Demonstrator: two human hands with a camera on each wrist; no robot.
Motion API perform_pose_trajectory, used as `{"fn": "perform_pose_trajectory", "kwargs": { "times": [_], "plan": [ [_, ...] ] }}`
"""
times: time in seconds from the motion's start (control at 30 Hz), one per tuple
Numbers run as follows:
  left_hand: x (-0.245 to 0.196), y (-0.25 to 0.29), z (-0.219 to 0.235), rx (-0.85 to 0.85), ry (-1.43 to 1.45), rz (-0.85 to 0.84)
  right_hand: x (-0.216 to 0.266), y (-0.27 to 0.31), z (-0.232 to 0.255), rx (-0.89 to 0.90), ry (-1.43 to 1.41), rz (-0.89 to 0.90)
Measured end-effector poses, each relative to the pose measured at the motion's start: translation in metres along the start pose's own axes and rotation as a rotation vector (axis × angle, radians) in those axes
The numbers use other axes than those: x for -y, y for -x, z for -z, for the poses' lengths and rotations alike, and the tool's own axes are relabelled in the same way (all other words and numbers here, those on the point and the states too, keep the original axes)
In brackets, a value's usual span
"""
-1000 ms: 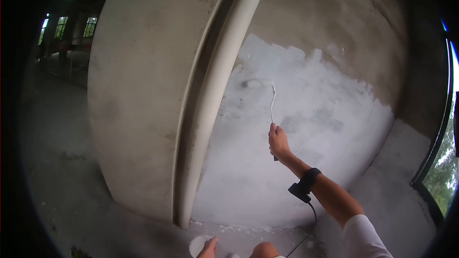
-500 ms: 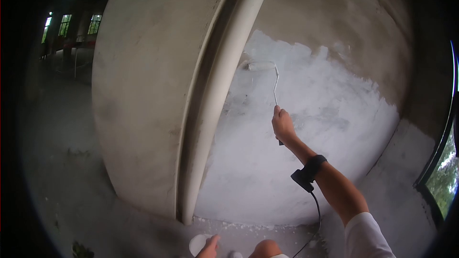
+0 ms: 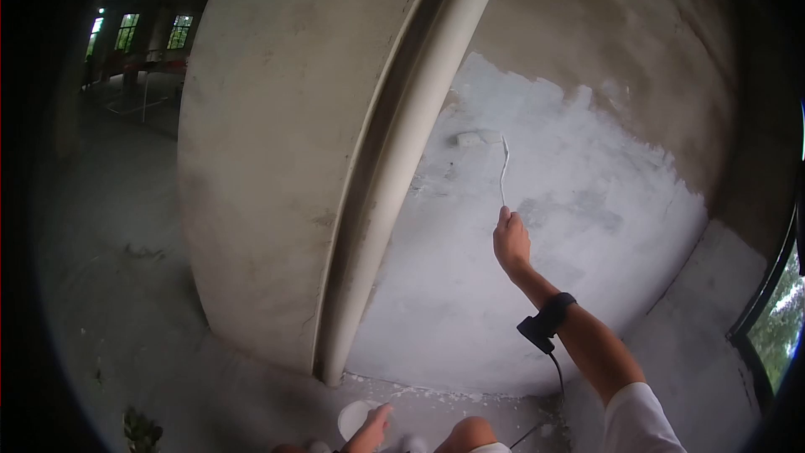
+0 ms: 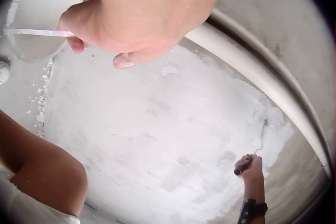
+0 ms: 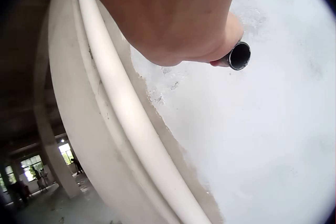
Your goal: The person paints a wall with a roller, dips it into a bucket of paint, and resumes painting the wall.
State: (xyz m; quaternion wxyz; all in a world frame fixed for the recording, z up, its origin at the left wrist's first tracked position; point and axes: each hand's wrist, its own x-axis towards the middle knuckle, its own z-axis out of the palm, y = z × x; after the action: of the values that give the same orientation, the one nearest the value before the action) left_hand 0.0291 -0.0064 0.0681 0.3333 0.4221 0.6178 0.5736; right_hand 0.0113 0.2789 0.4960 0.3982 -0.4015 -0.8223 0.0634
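The right hand (image 3: 511, 242) grips the roller (image 3: 478, 139) against the wall (image 3: 453, 310), the left hand (image 4: 142, 14) grips the bucket's handle (image 4: 42, 33), and sideways drift could smear the nearby pipe (image 3: 402, 159).

Unfin. bldg. interior, bare conc. wall (image 3: 277, 134), part-painted wall (image 3: 537, 285)

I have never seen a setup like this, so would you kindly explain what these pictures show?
There is no robot here, just a person working with bare hands. The wide view comes from a camera on the head; the other two come from wrist cameras, one being the black device on the right wrist. The right hand grips a roller at a wall partly coated white, beside a pale pipe. Lower down, the left hand holds a white bucket by its handle.
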Motion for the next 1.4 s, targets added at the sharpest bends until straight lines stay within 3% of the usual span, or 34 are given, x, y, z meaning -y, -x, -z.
{"fn": "perform_pose_trajectory", "kwargs": {
  "times": [0.23, 0.3, 0.4, 0.6, 0.7, 0.8, 0.93, 1.17, 1.23, 1.4],
  "plan": [
    [-0.006, 0.009, 0.005, -0.030, 0.063, 0.041, 0.047, -0.020, 0.012, -0.152, 0.071, 0.115],
    [-0.010, 0.010, 0.009, -0.026, -0.021, -0.018, 0.038, -0.017, 0.011, -0.150, 0.093, 0.136],
    [-0.032, 0.011, 0.010, -0.022, 0.170, 0.170, 0.014, -0.001, 0.008, -0.144, 0.128, 0.114],
    [-0.017, 0.010, 0.010, -0.022, 0.030, 0.040, -0.035, 0.019, 0.006, -0.266, 0.169, 0.233],
    [0.005, 0.003, 0.005, -0.065, -0.042, -0.059, -0.028, 0.018, 0.011, -0.277, 0.177, 0.228],
    [0.036, -0.012, -0.004, -0.035, -0.090, -0.039, -0.011, 0.008, 0.011, -0.255, 0.171, 0.292],
    [0.004, -0.005, 0.000, -0.017, -0.050, 0.059, 0.014, -0.001, 0.008, -0.243, 0.158, 0.396],
    [-0.028, 0.010, 0.006, -0.011, 0.086, 0.052, -0.031, 0.000, 0.009, -0.288, 0.234, 0.366],
    [-0.028, 0.009, 0.007, -0.002, 0.091, 0.039, -0.040, 0.002, 0.010, -0.347, 0.255, 0.404],
    [-0.014, 0.004, -0.001, -0.006, 0.046, 0.015, -0.015, 0.006, 0.011, -0.235, 0.202, 0.332]
  ]
}}
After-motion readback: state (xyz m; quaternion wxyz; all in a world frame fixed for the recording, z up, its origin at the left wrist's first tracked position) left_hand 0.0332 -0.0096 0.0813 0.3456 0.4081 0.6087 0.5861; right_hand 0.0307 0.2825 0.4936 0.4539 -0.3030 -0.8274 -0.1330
